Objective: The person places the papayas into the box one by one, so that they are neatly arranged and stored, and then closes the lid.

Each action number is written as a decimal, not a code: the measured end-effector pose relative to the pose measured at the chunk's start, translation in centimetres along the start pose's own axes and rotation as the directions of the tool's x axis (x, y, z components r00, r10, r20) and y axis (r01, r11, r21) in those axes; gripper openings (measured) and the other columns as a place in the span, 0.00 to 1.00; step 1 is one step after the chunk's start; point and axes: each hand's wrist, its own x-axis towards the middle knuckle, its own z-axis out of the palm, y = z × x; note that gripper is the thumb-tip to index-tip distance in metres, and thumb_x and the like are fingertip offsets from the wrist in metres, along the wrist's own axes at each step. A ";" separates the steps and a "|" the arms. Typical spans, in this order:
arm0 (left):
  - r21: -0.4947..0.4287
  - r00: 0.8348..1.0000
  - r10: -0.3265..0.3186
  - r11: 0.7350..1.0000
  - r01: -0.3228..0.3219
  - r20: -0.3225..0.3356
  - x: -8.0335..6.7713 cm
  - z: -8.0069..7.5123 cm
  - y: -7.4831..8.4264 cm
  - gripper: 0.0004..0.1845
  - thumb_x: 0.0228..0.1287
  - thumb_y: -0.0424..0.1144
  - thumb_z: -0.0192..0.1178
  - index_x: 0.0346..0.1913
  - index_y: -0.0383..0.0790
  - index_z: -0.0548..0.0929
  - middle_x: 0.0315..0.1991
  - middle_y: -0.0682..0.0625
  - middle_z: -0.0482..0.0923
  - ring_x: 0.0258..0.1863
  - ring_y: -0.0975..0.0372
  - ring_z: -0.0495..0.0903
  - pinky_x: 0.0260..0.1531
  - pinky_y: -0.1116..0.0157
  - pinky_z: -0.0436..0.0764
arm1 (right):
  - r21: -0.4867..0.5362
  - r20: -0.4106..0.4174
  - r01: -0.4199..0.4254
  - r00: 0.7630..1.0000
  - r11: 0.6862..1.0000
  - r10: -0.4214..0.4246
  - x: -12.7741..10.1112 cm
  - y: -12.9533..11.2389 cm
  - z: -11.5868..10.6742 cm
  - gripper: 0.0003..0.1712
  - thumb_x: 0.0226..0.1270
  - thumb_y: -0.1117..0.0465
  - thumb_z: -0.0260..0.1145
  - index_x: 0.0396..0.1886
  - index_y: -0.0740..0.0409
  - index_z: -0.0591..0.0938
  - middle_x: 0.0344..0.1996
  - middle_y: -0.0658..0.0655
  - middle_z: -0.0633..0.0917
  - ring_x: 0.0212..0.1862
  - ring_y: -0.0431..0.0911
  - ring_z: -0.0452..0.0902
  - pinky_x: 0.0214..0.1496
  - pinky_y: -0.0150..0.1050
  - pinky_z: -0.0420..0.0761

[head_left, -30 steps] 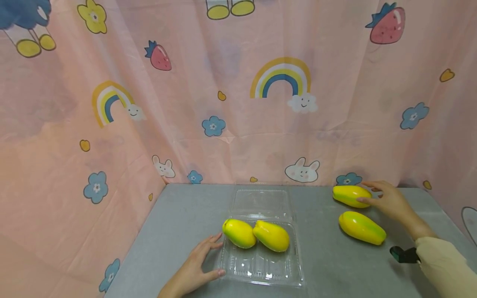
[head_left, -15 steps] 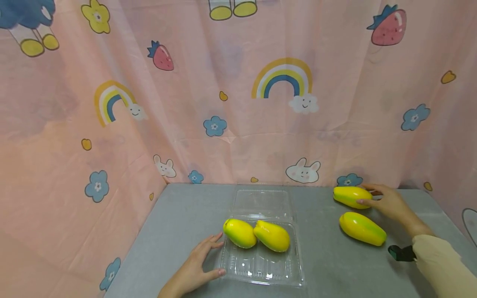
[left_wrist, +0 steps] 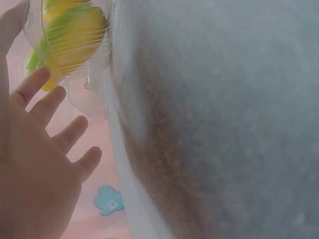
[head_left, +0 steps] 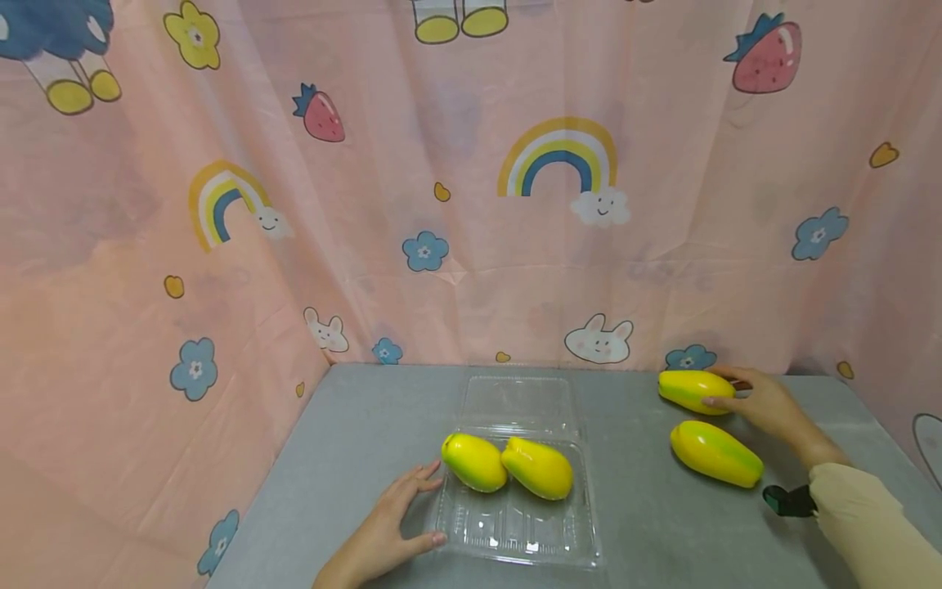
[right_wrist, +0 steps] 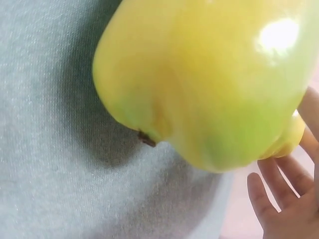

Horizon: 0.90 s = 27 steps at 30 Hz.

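Observation:
A clear plastic clamshell tray [head_left: 515,544] lies open mid-table, its lid [head_left: 517,401] flat behind it. Two yellow-green fruits [head_left: 473,462] [head_left: 537,468] sit side by side in its far half. My left hand [head_left: 397,517] rests flat against the tray's left edge, fingers spread and thumb on the front rim; the left wrist view shows the same hand [left_wrist: 35,164] beside the tray [left_wrist: 84,74]. At the far right my right hand [head_left: 758,401] grips the end of the far fruit [head_left: 688,387], thumb in front, fingers behind. A second loose fruit [head_left: 715,464] lies just nearer, filling the right wrist view [right_wrist: 209,74].
The grey table [head_left: 368,425] is walled at the back and left by a pink cartoon-print curtain [head_left: 471,245]. A black wrist strap [head_left: 783,499] shows at my right sleeve.
My right hand's fingers have closed further round the far fruit's end. The fruit itself, the left hand and the tray have stayed where they were.

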 end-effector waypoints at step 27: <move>-0.008 1.000 -0.006 1.000 0.006 0.003 -0.1 -0.1 0.4 0.38 0.56 0.61 0.68 0.68 0.54 0.71 0.79 0.56 0.56 0.77 0.46 0.56 0.67 0.32 0.62 | -0.040 -0.074 0.041 0.996 0.998 -0.044 -0.3 -0.3 -0.1 0.52 0.64 0.32 0.62 0.71 0.68 0.64 0.66 0.75 0.69 0.58 0.69 0.68 0.54 0.68 0.74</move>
